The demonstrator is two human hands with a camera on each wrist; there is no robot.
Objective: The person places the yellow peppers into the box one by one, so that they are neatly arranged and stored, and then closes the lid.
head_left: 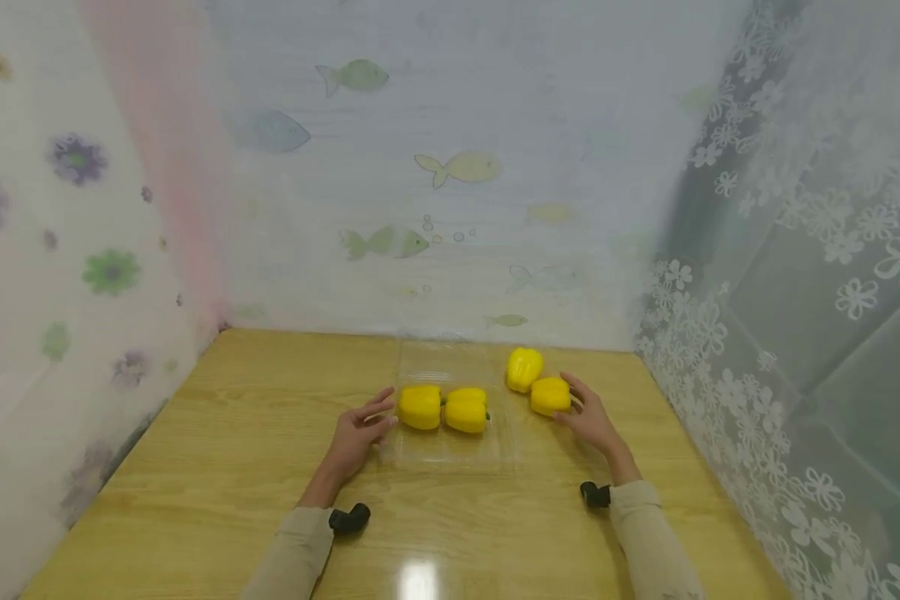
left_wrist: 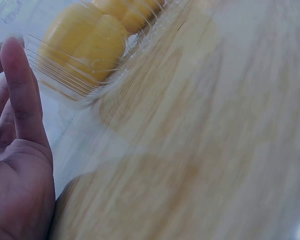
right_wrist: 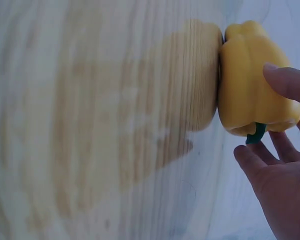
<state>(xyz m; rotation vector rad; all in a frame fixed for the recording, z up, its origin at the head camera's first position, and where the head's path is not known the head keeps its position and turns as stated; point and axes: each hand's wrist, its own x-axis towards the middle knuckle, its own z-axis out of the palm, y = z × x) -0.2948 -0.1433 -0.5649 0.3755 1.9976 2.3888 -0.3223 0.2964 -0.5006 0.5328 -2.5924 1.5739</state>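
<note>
A clear plastic clamshell tray (head_left: 450,454) lies on the wooden table and holds two yellow bell peppers (head_left: 420,407) (head_left: 467,410) side by side. My left hand (head_left: 385,408) rests with straight fingers (left_wrist: 17,85) against the tray's left wall (left_wrist: 65,75). Two more yellow peppers lie on the table right of the tray, one further back (head_left: 524,368) and one nearer (head_left: 550,396). My right hand (head_left: 573,402) brackets the nearer pepper (right_wrist: 245,75): the thumb touches its side, and the fingers (right_wrist: 255,160) lie loosely by its green stem.
The wooden table (head_left: 232,467) is walled by a fish-patterned sheet (head_left: 457,167) at the back, a flowered sheet (head_left: 82,250) on the left and a lace curtain (head_left: 795,292) on the right. Black wrist cameras (head_left: 351,518) (head_left: 595,494) sit at both sleeves.
</note>
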